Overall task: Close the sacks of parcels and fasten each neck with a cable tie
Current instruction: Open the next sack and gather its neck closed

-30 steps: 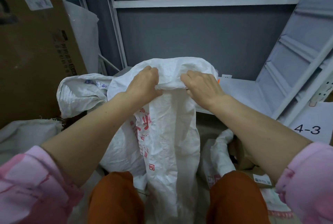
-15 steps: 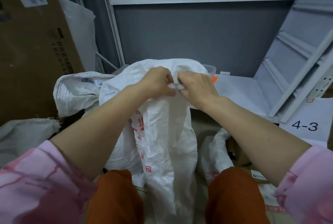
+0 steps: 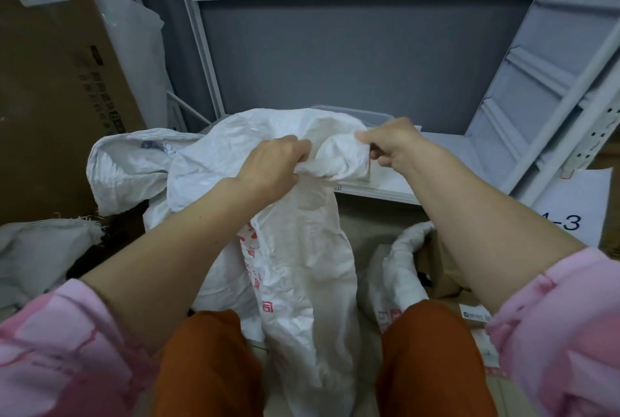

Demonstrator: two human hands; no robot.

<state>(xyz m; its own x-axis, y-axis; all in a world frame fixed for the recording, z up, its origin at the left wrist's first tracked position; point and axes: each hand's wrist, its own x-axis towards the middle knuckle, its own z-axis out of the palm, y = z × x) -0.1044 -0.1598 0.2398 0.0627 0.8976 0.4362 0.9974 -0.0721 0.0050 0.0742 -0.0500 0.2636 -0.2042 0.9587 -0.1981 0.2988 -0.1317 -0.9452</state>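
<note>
The white woven sack (image 3: 302, 249) (red print down its front) was held upright between the person's orange-clad knees, its top gathered into a bunched neck (image 3: 335, 161) at chest height in front of the white shelf (image 3: 446, 155). The neck was gripped from the left by the left hand (image 3: 271, 165), fingers curled tight into the fabric, and pinched from the right by the right hand (image 3: 392, 145), its fingers likewise closed on the cloth. Another crumpled white sack (image 3: 127, 165) was seen just left, a cardboard box (image 3: 50, 98) beyond it, and a sheet marked "4-3" (image 3: 570, 215) at the right.
</note>
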